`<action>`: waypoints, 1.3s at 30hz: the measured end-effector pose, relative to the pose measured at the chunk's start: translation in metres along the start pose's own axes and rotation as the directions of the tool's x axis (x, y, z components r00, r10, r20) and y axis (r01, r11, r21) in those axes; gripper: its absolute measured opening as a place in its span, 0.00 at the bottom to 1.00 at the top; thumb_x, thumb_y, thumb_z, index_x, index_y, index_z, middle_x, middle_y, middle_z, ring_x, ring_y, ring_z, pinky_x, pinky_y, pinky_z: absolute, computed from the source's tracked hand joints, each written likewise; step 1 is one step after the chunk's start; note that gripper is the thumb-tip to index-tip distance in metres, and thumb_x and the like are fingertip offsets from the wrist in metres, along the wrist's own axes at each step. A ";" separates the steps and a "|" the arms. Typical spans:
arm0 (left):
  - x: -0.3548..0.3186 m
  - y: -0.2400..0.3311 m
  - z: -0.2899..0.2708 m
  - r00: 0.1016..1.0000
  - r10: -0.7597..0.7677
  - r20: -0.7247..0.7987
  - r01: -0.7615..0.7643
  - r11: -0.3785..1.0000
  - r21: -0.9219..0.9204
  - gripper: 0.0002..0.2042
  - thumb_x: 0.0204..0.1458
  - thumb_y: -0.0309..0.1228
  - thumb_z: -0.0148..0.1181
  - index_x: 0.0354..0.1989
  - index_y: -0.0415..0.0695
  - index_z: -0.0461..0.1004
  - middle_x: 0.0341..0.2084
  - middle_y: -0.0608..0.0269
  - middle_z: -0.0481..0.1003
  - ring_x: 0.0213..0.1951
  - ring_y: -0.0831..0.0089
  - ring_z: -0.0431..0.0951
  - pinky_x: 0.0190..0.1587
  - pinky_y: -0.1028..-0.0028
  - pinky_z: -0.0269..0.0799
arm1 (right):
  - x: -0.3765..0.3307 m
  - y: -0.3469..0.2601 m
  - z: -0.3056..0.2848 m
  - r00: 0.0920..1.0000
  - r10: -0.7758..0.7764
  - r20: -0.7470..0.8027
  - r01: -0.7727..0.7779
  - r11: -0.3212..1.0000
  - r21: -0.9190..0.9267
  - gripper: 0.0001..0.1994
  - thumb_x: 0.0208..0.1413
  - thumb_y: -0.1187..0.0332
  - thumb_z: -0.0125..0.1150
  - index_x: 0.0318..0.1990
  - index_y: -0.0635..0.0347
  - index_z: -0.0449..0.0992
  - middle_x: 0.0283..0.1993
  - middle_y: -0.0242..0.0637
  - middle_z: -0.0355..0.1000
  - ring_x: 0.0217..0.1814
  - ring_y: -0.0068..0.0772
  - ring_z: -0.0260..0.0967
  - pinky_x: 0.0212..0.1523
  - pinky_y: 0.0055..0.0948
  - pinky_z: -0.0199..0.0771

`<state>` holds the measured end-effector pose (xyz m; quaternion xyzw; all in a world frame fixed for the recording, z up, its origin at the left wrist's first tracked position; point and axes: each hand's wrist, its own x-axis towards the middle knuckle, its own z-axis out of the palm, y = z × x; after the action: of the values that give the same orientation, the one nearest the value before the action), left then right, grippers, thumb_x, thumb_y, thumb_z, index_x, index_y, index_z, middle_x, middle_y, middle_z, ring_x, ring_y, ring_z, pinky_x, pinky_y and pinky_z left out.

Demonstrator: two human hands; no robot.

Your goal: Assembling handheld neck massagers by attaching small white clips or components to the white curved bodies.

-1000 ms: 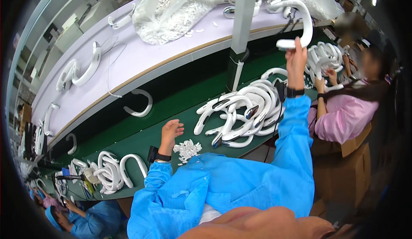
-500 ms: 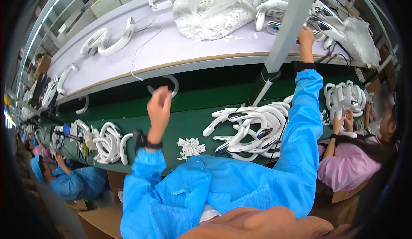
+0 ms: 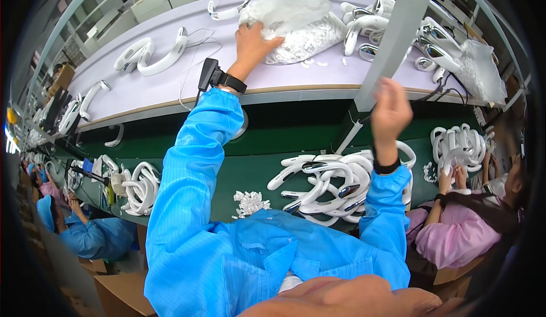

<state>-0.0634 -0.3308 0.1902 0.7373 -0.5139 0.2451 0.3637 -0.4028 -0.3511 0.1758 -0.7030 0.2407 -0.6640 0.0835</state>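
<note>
On the raised pale shelf, my left hand [image 3: 253,47] touches the left side of a clear plastic bag [image 3: 296,24] filled with small white pieces. Its thumb is spread away from the fingers. My right hand [image 3: 391,112] is in the air in front of the shelf edge, by the grey post; its fingertips are smeared by motion, and whether it holds anything is hidden. Below it, a pile of curved white devices [image 3: 333,183] with shiny dark ends lies on the green bench. Left of that pile is a small heap of white pieces [image 3: 250,203].
A grey post [image 3: 398,32] rises between my right hand and the bag. More white devices [image 3: 438,50] and a plastic-wrapped bundle [image 3: 480,69] are at the shelf's right. One wavy device [image 3: 148,55] with a cable lies left. Co-workers sit at both sides.
My left hand has reached up and forward from above the green bench to the bag. My right hand has left the devices on the shelf and come down toward me.
</note>
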 end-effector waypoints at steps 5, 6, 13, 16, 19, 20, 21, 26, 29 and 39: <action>0.013 0.003 -0.010 0.998 0.052 0.047 -0.059 0.985 0.161 0.21 0.40 0.50 0.62 0.24 0.40 0.77 0.31 0.49 0.72 0.33 0.54 0.74 0.34 0.63 0.71 | 0.020 0.000 0.087 0.883 0.128 0.452 0.083 0.904 -0.419 0.22 0.53 0.59 0.55 0.53 0.60 0.66 0.48 0.52 0.69 0.51 0.53 0.66 0.48 0.46 0.65; 0.011 0.002 -0.006 0.980 0.187 -0.061 -0.175 0.971 0.165 0.16 0.42 0.44 0.60 0.18 0.42 0.75 0.27 0.53 0.72 0.33 0.56 0.73 0.32 0.62 0.70 | 0.025 0.002 0.100 0.774 0.390 0.499 0.033 0.762 -0.647 0.26 0.53 0.53 0.54 0.55 0.59 0.65 0.52 0.52 0.67 0.56 0.55 0.62 0.51 0.51 0.61; 0.009 -0.039 -0.015 0.965 0.262 0.013 -0.263 0.963 0.062 0.09 0.42 0.35 0.57 0.19 0.42 0.73 0.26 0.52 0.73 0.31 0.55 0.74 0.32 0.59 0.70 | 0.010 0.049 0.156 0.678 0.353 0.645 0.051 0.853 -0.520 0.31 0.52 0.44 0.49 0.54 0.62 0.66 0.54 0.56 0.62 0.59 0.54 0.57 0.55 0.56 0.54; 0.005 -0.067 -0.033 0.982 0.190 -0.005 -0.187 0.969 0.160 0.07 0.42 0.29 0.53 0.20 0.40 0.74 0.24 0.52 0.74 0.28 0.53 0.76 0.31 0.59 0.72 | 0.010 0.037 0.175 0.583 0.338 0.739 0.129 0.859 -0.495 0.29 0.52 0.46 0.50 0.51 0.63 0.68 0.55 0.53 0.62 0.60 0.52 0.56 0.57 0.56 0.52; -0.004 -0.099 -0.055 0.990 0.132 -0.040 -0.118 0.961 0.250 0.06 0.42 0.27 0.52 0.19 0.40 0.74 0.23 0.49 0.74 0.26 0.52 0.76 0.29 0.59 0.72 | 0.001 0.008 0.183 0.638 0.257 0.726 0.133 0.892 -0.432 0.27 0.53 0.48 0.49 0.49 0.63 0.70 0.55 0.49 0.63 0.59 0.50 0.58 0.57 0.56 0.53; -0.007 -0.105 -0.061 0.991 0.129 -0.038 -0.116 0.962 0.246 0.06 0.42 0.27 0.52 0.19 0.40 0.74 0.23 0.49 0.74 0.26 0.52 0.76 0.29 0.59 0.72 | -0.004 0.007 0.186 0.671 0.215 0.709 0.164 0.890 -0.425 0.25 0.54 0.49 0.48 0.48 0.64 0.70 0.55 0.48 0.64 0.59 0.48 0.59 0.57 0.57 0.52; -0.010 -0.110 -0.066 0.988 0.141 -0.057 -0.119 0.951 0.285 0.06 0.41 0.26 0.52 0.19 0.40 0.75 0.22 0.48 0.74 0.25 0.53 0.76 0.27 0.60 0.72 | -0.003 0.010 0.190 0.668 0.216 0.712 0.165 0.890 -0.426 0.25 0.54 0.49 0.48 0.48 0.64 0.70 0.55 0.48 0.64 0.59 0.48 0.59 0.57 0.57 0.52; -0.037 -0.123 -0.101 0.980 0.181 -0.080 -0.136 0.909 0.395 0.05 0.40 0.24 0.53 0.18 0.40 0.74 0.22 0.49 0.74 0.24 0.54 0.77 0.24 0.62 0.71 | 0.015 0.015 0.220 0.534 0.060 0.844 0.164 0.971 -0.173 0.21 0.58 0.59 0.43 0.51 0.65 0.67 0.56 0.50 0.62 0.58 0.49 0.60 0.58 0.40 0.58; -0.057 -0.129 -0.120 0.981 0.137 -0.140 -0.064 0.899 0.433 0.05 0.40 0.24 0.53 0.17 0.41 0.74 0.21 0.51 0.72 0.23 0.55 0.76 0.23 0.63 0.71 | 0.012 0.006 0.235 0.515 -0.038 0.856 0.181 0.981 -0.065 0.20 0.57 0.63 0.43 0.53 0.66 0.67 0.56 0.50 0.63 0.57 0.48 0.61 0.57 0.36 0.60; -0.174 -0.112 -0.151 0.835 0.368 -0.408 -0.405 0.914 -0.006 0.05 0.42 0.24 0.60 0.27 0.46 0.70 0.19 0.60 0.67 0.21 0.61 0.71 0.21 0.66 0.66 | 0.036 0.080 0.208 0.743 0.077 0.665 0.120 0.962 -0.246 0.17 0.50 0.77 0.40 0.43 0.66 0.75 0.47 0.48 0.72 0.53 0.47 0.67 0.56 0.33 0.62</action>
<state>-0.0175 -0.0882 0.1231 0.5350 -0.5780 0.4344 0.4370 -0.2186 -0.4786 0.1510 -0.9013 0.2757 -0.3289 0.0586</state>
